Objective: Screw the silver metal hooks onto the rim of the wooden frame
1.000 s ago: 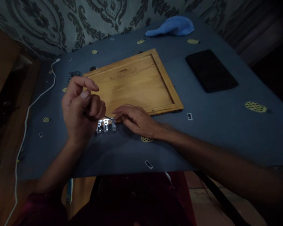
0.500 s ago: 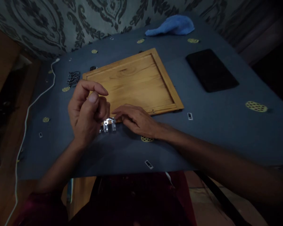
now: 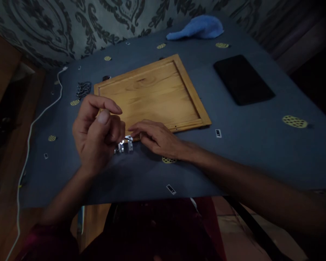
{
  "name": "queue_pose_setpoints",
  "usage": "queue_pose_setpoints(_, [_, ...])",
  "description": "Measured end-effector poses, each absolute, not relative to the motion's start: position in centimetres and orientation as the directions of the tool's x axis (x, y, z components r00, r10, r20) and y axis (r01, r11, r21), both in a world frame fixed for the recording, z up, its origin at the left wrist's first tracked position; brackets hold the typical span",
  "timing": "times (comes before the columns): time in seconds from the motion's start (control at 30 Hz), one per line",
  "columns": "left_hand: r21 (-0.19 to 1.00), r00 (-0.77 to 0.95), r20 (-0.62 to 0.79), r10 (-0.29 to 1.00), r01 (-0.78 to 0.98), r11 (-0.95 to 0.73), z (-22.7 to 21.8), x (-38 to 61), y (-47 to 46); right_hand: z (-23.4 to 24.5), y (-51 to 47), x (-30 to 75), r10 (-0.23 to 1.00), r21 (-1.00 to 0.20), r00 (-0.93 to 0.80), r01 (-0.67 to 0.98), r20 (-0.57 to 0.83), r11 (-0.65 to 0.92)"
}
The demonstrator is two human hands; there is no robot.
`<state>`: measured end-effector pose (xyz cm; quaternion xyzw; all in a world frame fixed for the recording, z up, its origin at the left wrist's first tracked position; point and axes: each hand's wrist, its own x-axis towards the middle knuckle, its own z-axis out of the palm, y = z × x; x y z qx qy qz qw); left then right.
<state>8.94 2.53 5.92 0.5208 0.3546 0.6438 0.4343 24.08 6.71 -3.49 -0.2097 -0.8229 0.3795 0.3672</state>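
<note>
Left hand (image 3: 97, 132) curled, right hand (image 3: 160, 139) at wooden panel (image 3: 152, 92); can't tell whether grips clamp anything. Slack hold could shift metal fitting (image 3: 130, 145).

One left hand (image 3: 97, 134) and one right hand (image 3: 157, 137) made two! There lay one wooden panel (image 3: 152, 90), one blue cloth (image 3: 199, 27), one black slab (image 3: 243, 80), one white cable (image 3: 29, 141), and at least two silver brackets (image 3: 130, 146) showed!

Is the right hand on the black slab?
No, the right hand is at the wooden panel's near edge, apart from the black slab.
</note>
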Motion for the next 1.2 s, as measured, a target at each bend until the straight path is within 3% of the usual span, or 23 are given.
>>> queue_pose_setpoints(0.53, [0.895,-0.027,0.389,0.921,-0.226,-0.384,5.1,8.7,2.9,-3.5,6.7,24.0,0.626,-0.778,-0.639,0.067,0.447,0.624])
queue_pose_setpoints(0.83, [0.924,0.136,0.342,0.930,-0.231,-0.306,5.2,8.2,3.5,-3.3,6.8,24.1,0.614,-0.767,-0.654,0.079,0.442,0.637])
queue_pose_setpoints(1.03, [0.933,0.110,0.258,0.960,-0.286,-0.218,5.0,7.7,4.0,-3.4,6.8,24.1,0.606,-0.759,-0.652,0.071,0.456,0.647])
queue_pose_setpoints(1.2, [0.959,0.137,0.226,0.965,-0.203,-0.196,5.5,8.2,3.6,-3.4,6.9,24.2,0.595,-0.754,-0.664,0.072,0.452,0.653])
